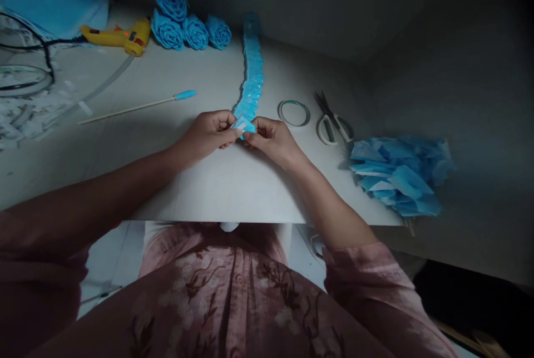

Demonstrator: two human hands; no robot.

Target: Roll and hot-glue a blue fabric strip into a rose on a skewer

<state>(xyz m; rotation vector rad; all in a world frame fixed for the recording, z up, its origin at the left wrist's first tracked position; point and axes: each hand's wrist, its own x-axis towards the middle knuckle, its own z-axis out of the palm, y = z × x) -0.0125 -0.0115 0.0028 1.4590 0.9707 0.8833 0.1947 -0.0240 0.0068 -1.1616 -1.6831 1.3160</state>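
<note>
1. Table (200, 196): pale top, carries everything we list below.
2. Blue sheets (54, 4): far left corner, lying one over another, blurred for us.
3. White scraps (19, 116): loose heap at the left, under and around a dark cord (49, 60).
4. Pile of blue cut pieces (396, 171): right side, overlapping, at the near edge.
5. Ruffled blue strip (252, 71): mid-table, runs from our fingertips straight away toward the far side.
6. Left hand (212, 132): we have thumb and fingers clamped on the strip's near end.
7. Right hand (273, 138): clamped on the same end, fingertips just beside the left's.
8. Blue roses (195, 32): four, clustered far side, left of the strip.
9. Yellow glue gun (119, 38): on its side, just left of the roses.
10. Scissors (331, 121): pale handles toward us, blades pointing away, right of the strip.
11. Wooden stick (133, 110): blue-tipped, left of the strip, apart from it.
12. Thin ring (294, 113): flat, between strip and scissors; we can't confirm it's tape.
</note>
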